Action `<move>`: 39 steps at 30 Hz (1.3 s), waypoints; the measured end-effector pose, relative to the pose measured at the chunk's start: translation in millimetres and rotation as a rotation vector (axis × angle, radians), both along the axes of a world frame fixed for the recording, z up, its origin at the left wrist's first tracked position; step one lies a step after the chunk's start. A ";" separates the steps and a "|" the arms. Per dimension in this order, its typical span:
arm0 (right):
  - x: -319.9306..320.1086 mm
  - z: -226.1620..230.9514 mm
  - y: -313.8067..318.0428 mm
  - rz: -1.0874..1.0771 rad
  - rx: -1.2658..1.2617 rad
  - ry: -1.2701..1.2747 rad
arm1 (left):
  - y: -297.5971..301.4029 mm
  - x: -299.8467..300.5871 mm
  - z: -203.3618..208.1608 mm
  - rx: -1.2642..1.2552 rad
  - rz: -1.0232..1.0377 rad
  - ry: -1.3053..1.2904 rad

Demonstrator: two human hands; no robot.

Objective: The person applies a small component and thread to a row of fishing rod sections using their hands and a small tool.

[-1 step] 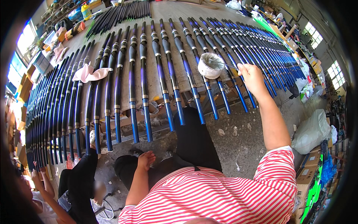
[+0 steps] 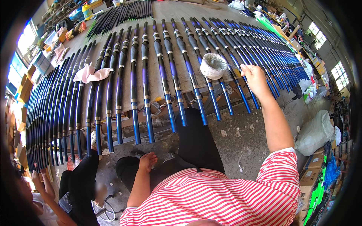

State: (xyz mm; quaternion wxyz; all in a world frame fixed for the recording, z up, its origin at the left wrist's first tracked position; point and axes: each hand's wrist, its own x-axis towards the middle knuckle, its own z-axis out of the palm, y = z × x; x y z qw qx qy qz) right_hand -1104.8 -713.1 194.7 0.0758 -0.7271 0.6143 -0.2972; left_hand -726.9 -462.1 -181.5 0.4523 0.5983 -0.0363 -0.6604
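Many fishing rod butts [image 2: 162,71], black and glossy blue with silver rings, lie side by side across the table, their blue ends past its near edge. A small whitish cup [image 2: 214,68] rests over the rods right of centre. My right hand [image 2: 255,77] is closed, pinching a thin stick [image 2: 233,67] that runs into the cup; its end inside is hidden. Near my lap, away from the rods, my left hand [image 2: 148,161] hangs with loosely bent fingers and nothing in it. A pale pink cloth [image 2: 91,74] lies over rods to the left.
A bundle of thin black rods [image 2: 122,15] lies at the back of the table [image 2: 169,9]. At lower left, another person's arms [image 2: 45,188] reach to the rod ends. A large whitish sack [image 2: 315,132] and cardboard boxes [image 2: 312,169] stand to the right.
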 end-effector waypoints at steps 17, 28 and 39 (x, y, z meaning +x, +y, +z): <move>0.6 -27.7 3.1 0.070 -0.016 -0.452 | 1.1 0.0 2.8 0.007 0.026 -0.003; 5.6 -25.6 17.4 0.065 0.085 -0.647 | -0.5 -6.9 3.4 -0.022 0.025 -0.012; 108.7 -44.5 162.5 0.684 0.569 -0.880 | -3.1 -5.3 27.5 -0.136 0.180 0.024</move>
